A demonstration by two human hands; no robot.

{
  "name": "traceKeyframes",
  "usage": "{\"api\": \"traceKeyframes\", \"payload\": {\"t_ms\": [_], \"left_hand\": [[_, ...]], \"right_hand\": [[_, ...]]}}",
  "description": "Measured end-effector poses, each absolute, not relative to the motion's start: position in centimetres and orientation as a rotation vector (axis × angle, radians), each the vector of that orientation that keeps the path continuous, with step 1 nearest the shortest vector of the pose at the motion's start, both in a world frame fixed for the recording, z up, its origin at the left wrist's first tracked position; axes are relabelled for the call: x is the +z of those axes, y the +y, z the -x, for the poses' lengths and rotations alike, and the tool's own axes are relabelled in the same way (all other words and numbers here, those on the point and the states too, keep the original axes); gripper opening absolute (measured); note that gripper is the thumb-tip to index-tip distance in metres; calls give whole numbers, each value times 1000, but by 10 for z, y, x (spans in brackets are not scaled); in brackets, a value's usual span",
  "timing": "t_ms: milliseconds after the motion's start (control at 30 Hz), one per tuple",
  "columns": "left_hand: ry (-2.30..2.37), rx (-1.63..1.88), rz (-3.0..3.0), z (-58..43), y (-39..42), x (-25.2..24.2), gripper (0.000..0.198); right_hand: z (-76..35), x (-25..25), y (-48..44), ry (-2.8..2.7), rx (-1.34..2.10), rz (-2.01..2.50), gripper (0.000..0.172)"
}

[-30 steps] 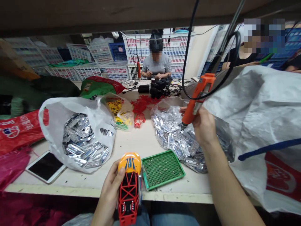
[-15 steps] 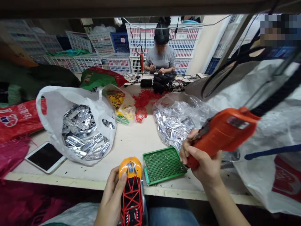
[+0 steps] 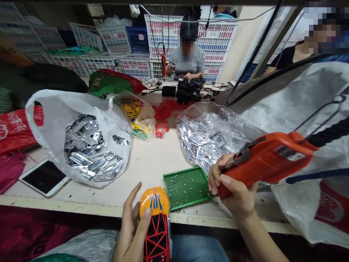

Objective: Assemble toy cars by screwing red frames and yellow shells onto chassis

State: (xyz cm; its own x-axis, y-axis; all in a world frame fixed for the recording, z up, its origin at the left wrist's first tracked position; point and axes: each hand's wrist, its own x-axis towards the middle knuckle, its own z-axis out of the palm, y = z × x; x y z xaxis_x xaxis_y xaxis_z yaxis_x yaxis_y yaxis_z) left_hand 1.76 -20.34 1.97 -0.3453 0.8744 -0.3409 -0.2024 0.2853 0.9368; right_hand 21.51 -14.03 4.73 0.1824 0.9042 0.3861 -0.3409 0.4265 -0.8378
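Note:
A toy car (image 3: 155, 203) with an orange hood and a red lattice frame over its black body is in my left hand (image 3: 134, 222). My thumb presses on its top, while the index finger is lifted off. My right hand (image 3: 236, 185) wraps round an orange electric screwdriver (image 3: 269, 158), its cable running off to the upper right. The screwdriver's tip points down-left, over the right edge of a green perforated tray (image 3: 188, 187). Small screws lie scattered in that tray, which sits at the table's front edge just beyond the car.
A white bag of shiny silver parts (image 3: 92, 145) stands left, near a white tablet (image 3: 45, 178). Another clear bag of silver parts (image 3: 201, 134) lies right of centre. Yellow parts (image 3: 133, 112) and red frames (image 3: 162, 127) lie farther back. A person (image 3: 188, 58) sits opposite; another is at upper right.
The camera view has shifted slightly. The index finger of my left hand has lifted away from the toy car. The screwdriver stays in my right hand, turned a little flatter.

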Motion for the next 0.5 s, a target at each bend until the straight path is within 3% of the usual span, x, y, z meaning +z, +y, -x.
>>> {"api": "traceKeyframes", "payload": {"t_ms": [100,167,400,500], "left_hand": [[1521,1207,-717,-16,-206,28,66],[1524,1185,-727,-15,-207,32,61],[1541,1201,-737,-12,-207,25,63],[1461,1226,-844,-10,-211,20,75]], "right_hand": [[-216,49,-140,-1028,965,697,15],[-217,52,-140,-1018,952,705,15],[-216,64,-138,-960,916,661,15],[-213,70,-136,-913,897,625,16]]}}
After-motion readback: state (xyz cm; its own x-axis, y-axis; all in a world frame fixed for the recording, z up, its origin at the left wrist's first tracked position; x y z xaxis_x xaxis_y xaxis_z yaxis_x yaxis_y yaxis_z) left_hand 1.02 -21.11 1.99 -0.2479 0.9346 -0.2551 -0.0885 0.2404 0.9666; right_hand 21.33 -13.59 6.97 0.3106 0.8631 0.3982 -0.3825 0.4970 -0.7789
